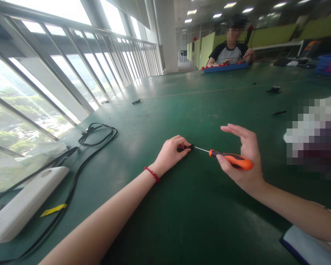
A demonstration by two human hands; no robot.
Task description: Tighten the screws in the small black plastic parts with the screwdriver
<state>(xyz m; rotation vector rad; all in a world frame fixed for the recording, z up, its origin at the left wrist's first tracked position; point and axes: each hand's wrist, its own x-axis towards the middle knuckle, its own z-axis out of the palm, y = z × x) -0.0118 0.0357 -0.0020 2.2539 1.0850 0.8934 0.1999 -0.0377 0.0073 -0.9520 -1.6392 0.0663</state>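
Note:
My left hand (174,151) pinches a small black piece (185,148) between thumb and fingers, low over the green table. Its exact kind is too small to make out, and the fingers partly cover it. A screwdriver (234,160) with an orange and black handle and a thin metal shaft points left, its tip at the right end of that piece. The handle's butt lies in the palm of my right hand (246,162), with the thumb along its near side. The other fingers of this hand are raised and stretched away from the handle.
A white power strip (27,206), black cable (79,173) and yellow strip (53,210) lie at left on the green table (160,217). Small black pieces (274,89) are scattered farther back. Across the table sits a person (230,51) behind a blue tray (226,67). Metal railing runs along the left.

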